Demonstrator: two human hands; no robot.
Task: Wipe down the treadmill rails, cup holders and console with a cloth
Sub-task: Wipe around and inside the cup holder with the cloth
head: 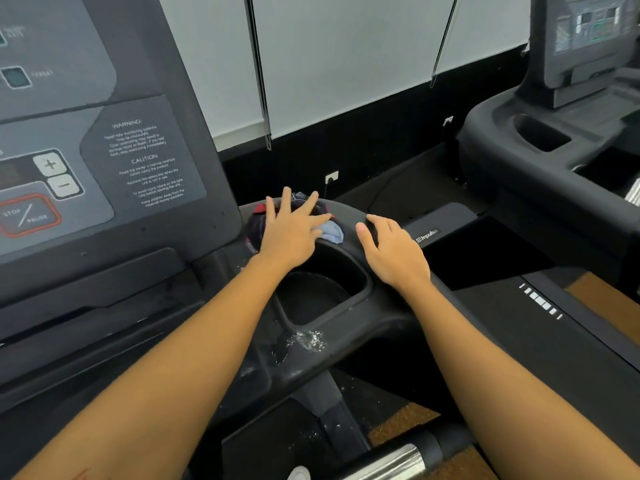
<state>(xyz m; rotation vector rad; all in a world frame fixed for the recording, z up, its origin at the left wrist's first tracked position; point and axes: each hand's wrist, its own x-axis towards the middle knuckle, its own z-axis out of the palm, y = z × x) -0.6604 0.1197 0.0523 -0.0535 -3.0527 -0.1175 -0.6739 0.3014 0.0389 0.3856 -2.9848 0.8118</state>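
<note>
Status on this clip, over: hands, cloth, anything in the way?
Left hand flat on cloth, fingers spread, at cup holder's far rim. Right hand rests on the rim beside it, holding nothing. Wet spatter on near rim, not yet wiped.

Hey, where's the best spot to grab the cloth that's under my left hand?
Pinch the light blue bunched fold of the cloth sticking out right of the left hand, coming from the right and above; the rest lies flattened under that palm.
</note>
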